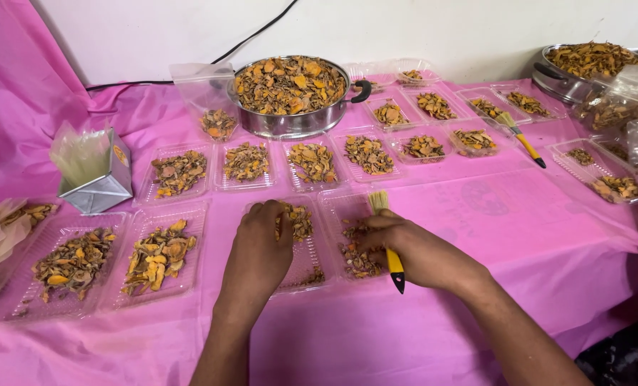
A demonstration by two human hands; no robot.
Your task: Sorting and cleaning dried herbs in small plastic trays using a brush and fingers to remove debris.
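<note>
My left hand (261,239) rests curled on dried turmeric slices (299,220) in a clear tray (306,261), steadying them. My right hand (404,246) grips a yellow-handled brush (388,239), bristles up, over the next tray (344,214) on the pink surface (519,229).

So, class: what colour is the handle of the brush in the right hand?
Yellow with a black tip, on the brush held by the right hand; head view.
</note>
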